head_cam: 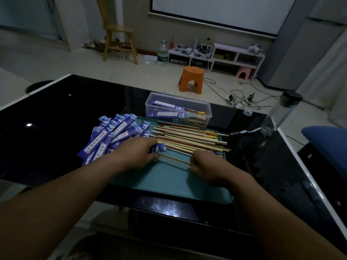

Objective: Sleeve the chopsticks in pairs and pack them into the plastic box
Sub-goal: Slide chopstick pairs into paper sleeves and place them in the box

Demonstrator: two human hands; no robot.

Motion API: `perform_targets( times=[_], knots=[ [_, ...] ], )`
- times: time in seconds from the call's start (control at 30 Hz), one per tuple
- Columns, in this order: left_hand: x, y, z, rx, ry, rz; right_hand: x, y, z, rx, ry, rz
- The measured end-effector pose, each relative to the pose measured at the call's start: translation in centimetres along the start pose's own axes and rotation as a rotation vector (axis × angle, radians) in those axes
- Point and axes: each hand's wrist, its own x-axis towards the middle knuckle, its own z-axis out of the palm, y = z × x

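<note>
The likeliest slip is at the sleeve (158, 147) pinched in the left hand (138, 152), toward nine o'clock on the tray (169, 184): if the tips of the chopstick pair (174, 160) splay or the paper mouth is flat, one stick could miss or crumple it. The right hand (204, 166), at three o'clock of it, curls its fingers round the pair's other end, knuckles up. The plastic box (178, 107) sits at twelve o'clock, some sleeved pairs inside.

Living room (projection screen (216, 10), stool (191, 77))
</note>
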Motion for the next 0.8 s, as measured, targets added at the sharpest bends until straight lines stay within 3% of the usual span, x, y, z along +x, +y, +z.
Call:
perform_targets(
  times=[0.2,0.3,0.37,0.43,0.5,0.57,0.67,0.8],
  knots=[
    [-0.5,0.1,-0.5,0.06,-0.105,-0.008,0.4,1.0,0.1,0.179,0.071,-0.016],
    [-0.2,-0.1,-1.1,-0.04,-0.08,-0.078,0.2,1.9,-0.5,0.431,0.402,0.105],
    [-0.1,0.1,-1.6,-0.139,-0.063,-0.104,0.1,2.4,-1.2,0.731,0.639,0.234],
    [0.0,0.6,-1.9,-0.257,-0.068,-0.118,0.1,2.1,-1.5,1.115,0.726,0.387],
    [0.0,1.2,-2.1,-0.355,-0.072,-0.136,0.4,1.2,-1.2,1.5,0.647,0.478],
    [-0.1,1.6,-2.2,-0.394,-0.101,-0.133,0.4,0.0,-0.3,1.667,0.413,0.439],
    [-0.3,1.7,-2.3,-0.429,-0.166,-0.12,0.3,-1.7,0.7,1.58,0.121,0.227],
    [-0.6,2.4,-2.5,-0.481,-0.271,-0.053,0.8,-3.2,1.0,1.573,0.101,0.176]
  ],
)
